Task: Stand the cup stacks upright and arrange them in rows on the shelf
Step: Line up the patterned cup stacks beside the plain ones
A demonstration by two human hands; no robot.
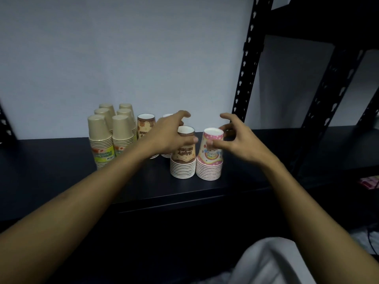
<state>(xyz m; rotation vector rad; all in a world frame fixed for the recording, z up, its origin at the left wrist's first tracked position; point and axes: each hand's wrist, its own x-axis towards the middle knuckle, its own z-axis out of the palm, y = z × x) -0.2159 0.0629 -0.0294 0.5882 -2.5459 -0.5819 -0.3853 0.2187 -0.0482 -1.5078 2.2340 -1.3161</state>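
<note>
Two upside-down cup stacks stand side by side near the front of the black shelf [205, 187]. My left hand [167, 135] grips the brown printed stack [183, 158], thumb on its front and fingers curled behind its top. With its thumb on the near side and its fingers round the far side, my right hand [233, 140] holds the pink dotted stack [210, 160]. Behind my left hand stand another brown stack [144, 127] and a white-topped stack [167, 115], mostly hidden. Several tan stacks [111, 136] stand upright in two rows at the left.
A pale wall backs the shelf. Black perforated uprights [246, 64] rise at the right, and another upright [6, 124] shows at the left edge. Bare shelf surface lies to the right of the pink stack. White cloth [272, 263] lies below.
</note>
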